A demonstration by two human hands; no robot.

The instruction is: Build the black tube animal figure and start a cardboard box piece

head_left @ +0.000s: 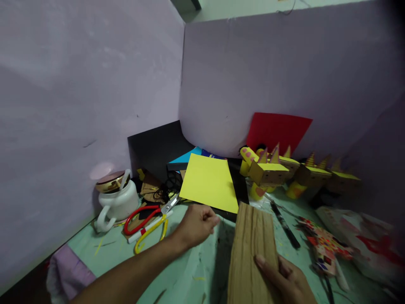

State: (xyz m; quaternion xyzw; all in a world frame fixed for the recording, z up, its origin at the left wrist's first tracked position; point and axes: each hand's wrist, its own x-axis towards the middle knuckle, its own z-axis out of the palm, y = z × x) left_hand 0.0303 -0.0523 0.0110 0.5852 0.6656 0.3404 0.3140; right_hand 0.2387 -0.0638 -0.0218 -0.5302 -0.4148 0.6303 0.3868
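In the head view, my right hand [286, 278] grips a flat brown board with wood-like grain [253, 249] by its right edge, thumb on its face. The board stands tilted up, its lower end cut off by the frame. My left hand [198, 223] hovers over the green table cover, left of the board, fingers curled and pressed together; whatever is in them, if anything, is hidden. Just behind it lies a sheet of yellow paper [210, 181]. Red-handled scissors [142, 219] and a yellow-handled pair [150, 234] lie left of my left hand.
A white pot [119, 202] with a gold-rimmed lid stands at the left. Yellow cardboard figures with spikes [268, 173] are at the back right, before a red sheet [278, 131]. A black cutter-like tool [286, 228] and a plastic bag [363, 240] lie right. Panels enclose the table.
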